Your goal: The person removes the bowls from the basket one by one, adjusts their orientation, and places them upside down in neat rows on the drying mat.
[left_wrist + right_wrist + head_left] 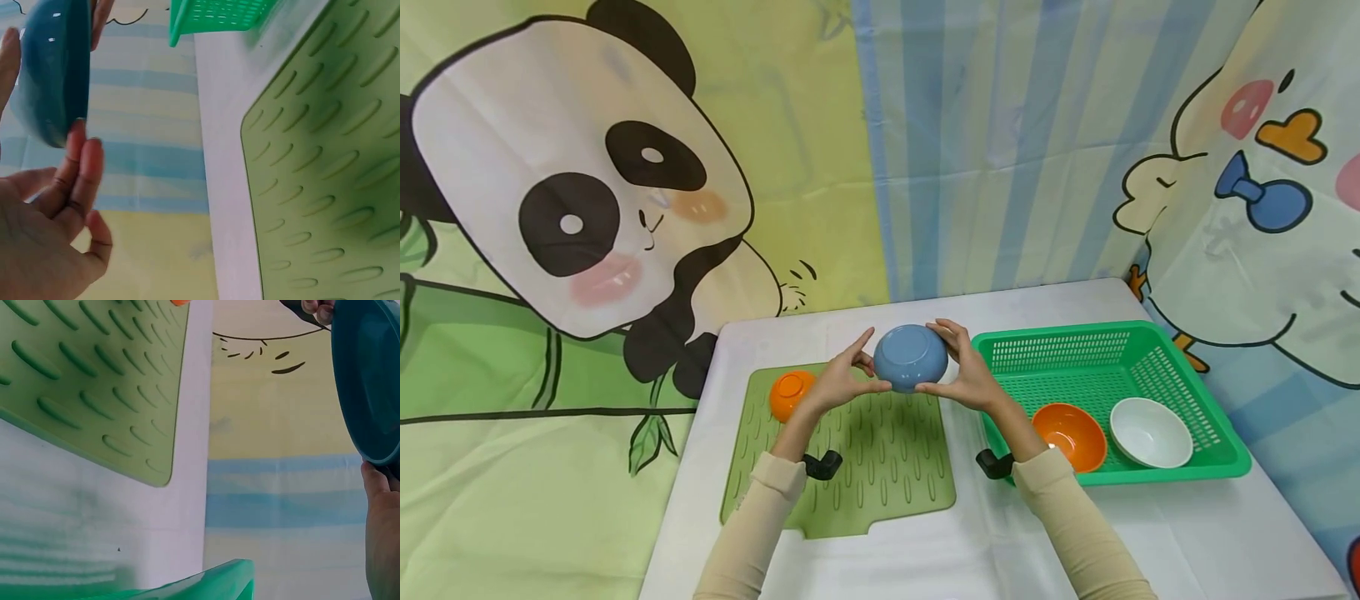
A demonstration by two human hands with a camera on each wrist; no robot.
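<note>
Between both hands a blue bowl [912,358] is held up over the far edge of the green mat, its base facing the head camera. My left hand [844,375] grips its left side, thumb at the lower edge and fingers by the rim. On the opposite side my right hand [964,368] grips it with thumb below and fingers above. The left wrist view shows the bowl [53,69] edge-on with fingertips at its rim. In the right wrist view the inside of the bowl [372,381] shows, with the right thumb against its rim.
An orange bowl [790,395] lies upside down on the ribbed green mat [880,467]. To the right, a green basket [1060,358] contains another orange bowl [1071,437] and a white bowl [1150,433]. A white-covered table [985,533] bears everything, with printed curtains behind.
</note>
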